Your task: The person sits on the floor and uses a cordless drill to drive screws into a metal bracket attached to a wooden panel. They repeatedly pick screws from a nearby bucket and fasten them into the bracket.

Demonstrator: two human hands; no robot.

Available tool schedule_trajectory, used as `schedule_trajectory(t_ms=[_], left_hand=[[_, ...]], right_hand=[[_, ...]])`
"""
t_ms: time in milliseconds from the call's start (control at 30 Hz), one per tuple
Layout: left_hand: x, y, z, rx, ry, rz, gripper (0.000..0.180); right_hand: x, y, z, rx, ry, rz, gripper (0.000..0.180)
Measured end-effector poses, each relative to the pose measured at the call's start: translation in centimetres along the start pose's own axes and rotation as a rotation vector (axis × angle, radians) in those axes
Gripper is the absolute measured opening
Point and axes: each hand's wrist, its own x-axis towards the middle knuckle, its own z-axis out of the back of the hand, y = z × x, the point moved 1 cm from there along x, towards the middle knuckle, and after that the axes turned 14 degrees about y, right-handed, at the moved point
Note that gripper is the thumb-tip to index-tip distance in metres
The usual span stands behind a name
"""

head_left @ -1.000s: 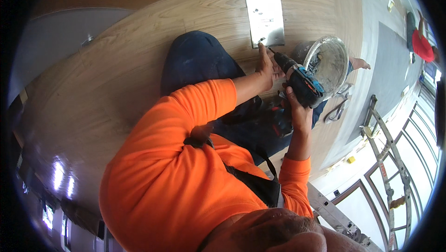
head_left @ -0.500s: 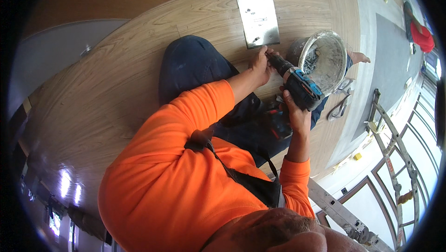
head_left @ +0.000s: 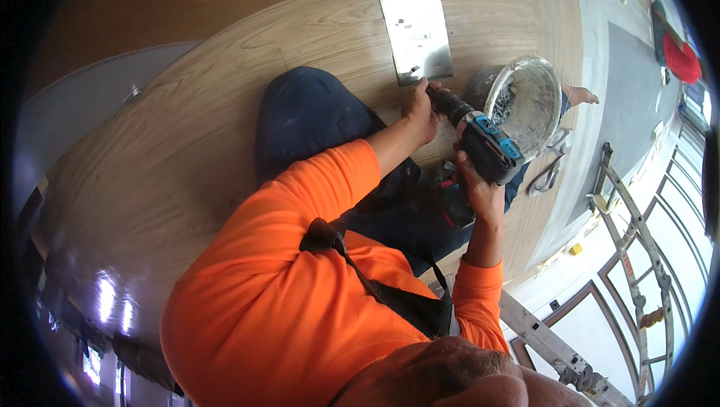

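My right hand (head_left: 480, 181) is wrapped round the rear of a black and blue cordless drill (head_left: 486, 137), which points up and to the left. At its front end, my left hand (head_left: 421, 116) has its fingers closed together by the tip. Whether they pinch the bit, a screw or the chuck is hidden. Just beyond those fingertips a shiny metal plate (head_left: 414, 32) with several holes lies on the wood-grain surface. Small dark bits rest on it. A dirty whitish bucket (head_left: 541, 118) stands right of the drill, with grey screws (head_left: 504, 103) inside.
On or beside my lap is a dark tool with red parts (head_left: 454, 201). A bare foot (head_left: 579, 96) shows past the bucket, with a slipper (head_left: 547, 175) nearby. An aluminium ladder (head_left: 637, 249) stands at the right. A person in red (head_left: 679, 62) is at the far right.
Both hands and the drill hold nearly the same pose, sitting slightly lower in the picture. The whole scene is shifted a little with the view.
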Motion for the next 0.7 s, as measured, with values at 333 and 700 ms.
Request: schedule_trajectory(t_ms=[333,700], left_hand=[[-0.4,-0.3,-0.5,-0.039,0.066,0.008,0.036],[-0.5,-0.4,-1.0,-0.094,0.087,0.032,0.038]], right_hand=[[-0.4,-0.3,-0.5,0.104,-0.056,-0.040,0.034],[0.3,1.9,-1.2,-0.088,0.048,0.064,0.032]])
